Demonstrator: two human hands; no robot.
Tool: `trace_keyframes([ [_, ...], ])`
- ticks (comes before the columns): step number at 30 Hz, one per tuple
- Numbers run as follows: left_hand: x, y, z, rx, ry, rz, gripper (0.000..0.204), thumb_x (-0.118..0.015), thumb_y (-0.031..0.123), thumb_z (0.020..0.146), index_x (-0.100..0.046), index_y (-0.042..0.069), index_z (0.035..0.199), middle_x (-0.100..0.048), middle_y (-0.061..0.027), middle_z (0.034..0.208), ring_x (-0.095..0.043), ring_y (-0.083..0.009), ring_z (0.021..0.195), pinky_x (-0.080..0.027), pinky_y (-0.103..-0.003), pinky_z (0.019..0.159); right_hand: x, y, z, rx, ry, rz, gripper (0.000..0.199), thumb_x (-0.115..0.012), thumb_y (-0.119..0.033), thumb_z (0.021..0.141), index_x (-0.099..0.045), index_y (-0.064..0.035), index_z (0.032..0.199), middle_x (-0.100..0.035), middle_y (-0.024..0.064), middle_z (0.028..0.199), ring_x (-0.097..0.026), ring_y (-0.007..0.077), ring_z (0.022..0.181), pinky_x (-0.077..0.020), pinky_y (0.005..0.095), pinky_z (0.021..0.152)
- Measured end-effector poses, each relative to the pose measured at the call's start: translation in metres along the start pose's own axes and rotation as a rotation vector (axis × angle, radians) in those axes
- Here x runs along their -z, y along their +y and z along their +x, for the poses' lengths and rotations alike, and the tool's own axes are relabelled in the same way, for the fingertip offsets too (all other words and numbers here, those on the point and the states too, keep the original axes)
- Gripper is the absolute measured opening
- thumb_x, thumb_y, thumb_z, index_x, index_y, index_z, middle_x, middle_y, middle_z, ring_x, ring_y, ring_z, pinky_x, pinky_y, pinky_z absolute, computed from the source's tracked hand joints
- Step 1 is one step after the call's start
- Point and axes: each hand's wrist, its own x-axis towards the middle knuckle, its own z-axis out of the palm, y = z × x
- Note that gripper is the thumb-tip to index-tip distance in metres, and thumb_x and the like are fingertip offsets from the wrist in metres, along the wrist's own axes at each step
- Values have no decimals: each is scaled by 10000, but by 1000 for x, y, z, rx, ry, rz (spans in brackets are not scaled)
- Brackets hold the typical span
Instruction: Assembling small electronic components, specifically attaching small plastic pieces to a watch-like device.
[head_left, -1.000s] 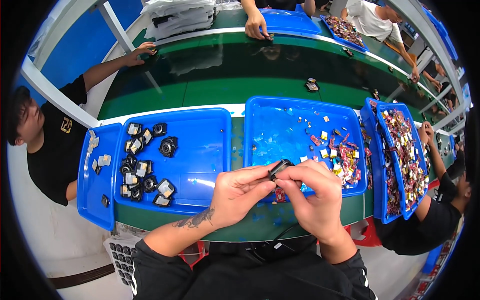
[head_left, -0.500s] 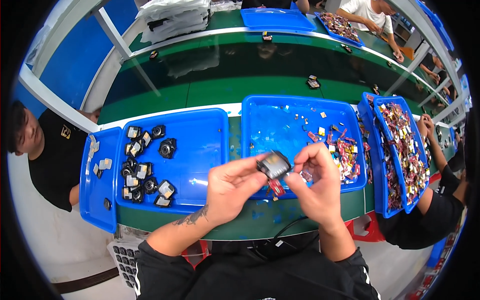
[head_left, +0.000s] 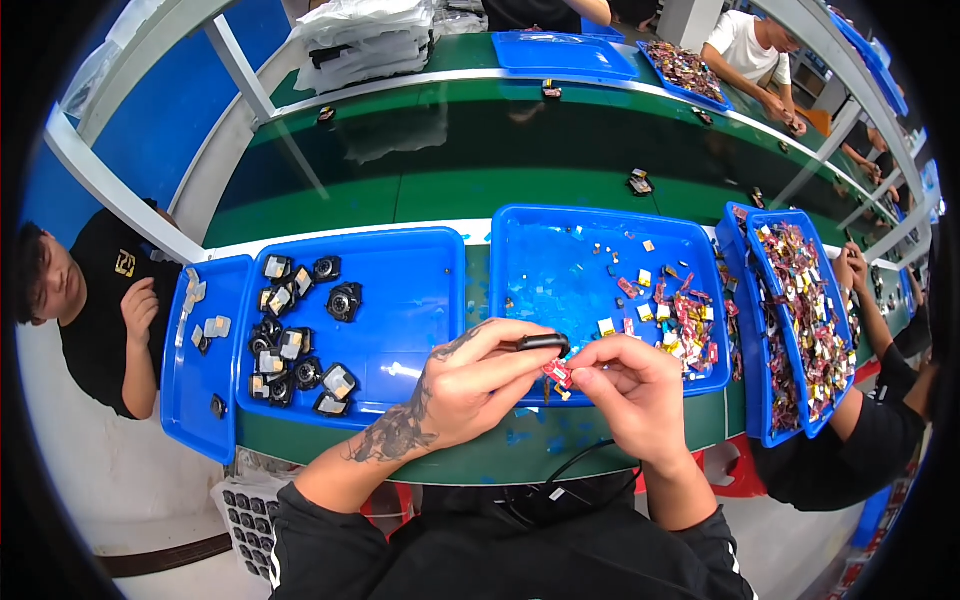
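Observation:
In front of my chest, my left hand (head_left: 478, 388) grips a small black plastic housing (head_left: 543, 342), turned nearly edge-on. A small red circuit board (head_left: 558, 374) with pale parts on it hangs at the housing's lower side. Thumb and fingers of my right hand (head_left: 632, 392) pinch the board's right edge. Whether the board is still joined to the housing is hidden by my fingers. Just beyond my hands is a blue tray (head_left: 540, 225) holding red boards (head_left: 690, 305) and small yellow-and-white pieces (head_left: 606, 327).
Left, another blue tray (head_left: 410, 300) holds several black housings (head_left: 343, 300); a narrower tray (head_left: 195, 400) has clear pieces. Stacked trays (head_left: 765, 420) heaped with red boards stand right. Beyond runs a green conveyor belt (head_left: 470, 190) carrying scattered units. Co-workers sit left, right and across.
My left hand has rolled the housing from face-up to nearly edge-on. My right fingers have closed on the red board. A yellow-and-white piece now shows in the tray beyond. The left co-worker's hand has risen.

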Motion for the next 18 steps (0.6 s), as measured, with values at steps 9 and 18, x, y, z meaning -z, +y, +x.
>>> trace_keyframes([
  [9, 5, -2, -3, 310, -191, -14, 165, -702, 28, 810, -706, 6, 973, -650, -109, 945, -691, -209, 794, -566, -283, 672, 10, -6, 4, 78, -3, -352, 53, -634, -16, 877, -597, 21, 876, -615, 90, 865, -623, 164, 808, -544, 296, 707],
  [18, -6, -3, -4, 575, -115, -457, 243, -628, -9, 881, -663, -33, 1121, -619, -99, 1069, -647, -157, 960, -575, -270, 811, -4, 8, 3, 104, 97, -279, 310, -718, 26, 795, -592, -4, 1077, -652, 56, 855, -644, 112, 768, -538, 244, 719],
])
